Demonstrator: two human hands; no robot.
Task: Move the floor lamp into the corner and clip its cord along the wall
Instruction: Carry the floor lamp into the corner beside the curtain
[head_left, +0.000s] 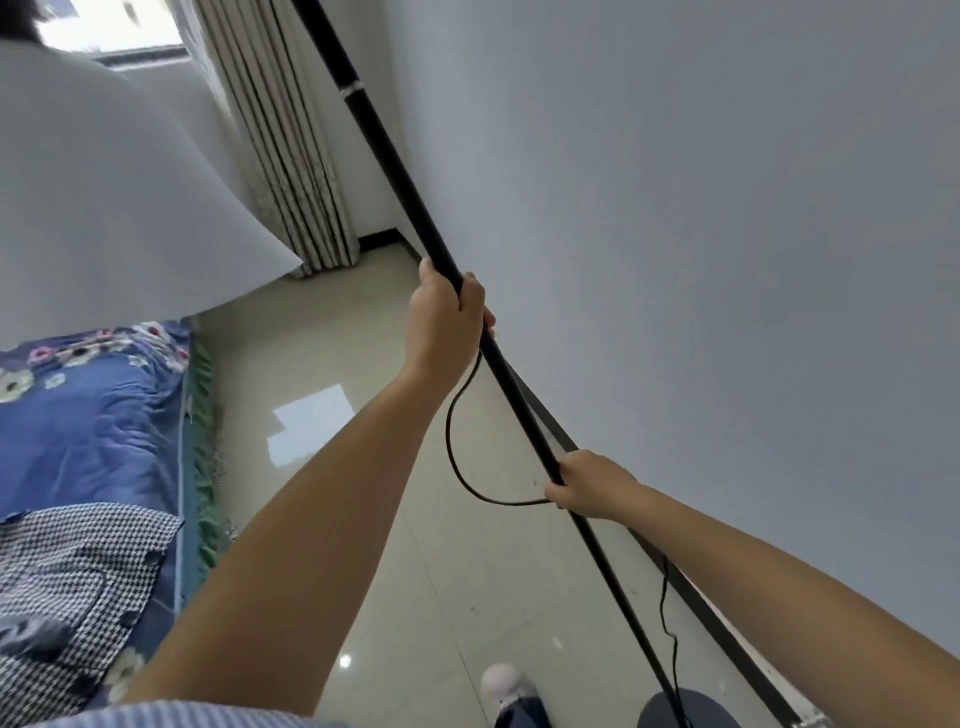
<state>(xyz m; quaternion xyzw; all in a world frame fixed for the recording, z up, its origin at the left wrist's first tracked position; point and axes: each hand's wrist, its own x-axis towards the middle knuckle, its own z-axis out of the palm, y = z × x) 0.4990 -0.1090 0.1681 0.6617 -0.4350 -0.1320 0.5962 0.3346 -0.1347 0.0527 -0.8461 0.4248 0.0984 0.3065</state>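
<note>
Head view looks down along two bare forearms. Left hand (447, 322) is wrapped tight around the black lamp pole (395, 171), fingers curled over the far side and thumb on top, partway up the shaft. Right hand (589, 486) is closed around the same pole lower down, knuckles toward the wall, and it seems to pinch the cord against the shaft as well.

Between the two hands the thin black cord (454, 457) leaves the pole just below the left hand, sags away in a loose loop over the floor and comes back in at the right hand. Below the right hand it runs on downward close beside the pole, wavy, toward the round dark lamp base (691, 709) at the bottom edge of the frame. Whether the base rests on the floor (322, 338) or hangs just above it cannot be told.

Pole tilts, rising up and to the left past a pale band near its top. It stands near the grey wall (727, 208) on the right, close to the dark skirting (717, 613) at the wall's foot. A white lampshade (104, 208) fills the upper left. Beyond it a striped curtain (291, 156) hangs in the far corner of the floor. A bed (88, 415) with a blue flowered cover lies along the left, and a checked cloth (88, 561) is on it. One shoe (506, 686) shows near the lamp base.
</note>
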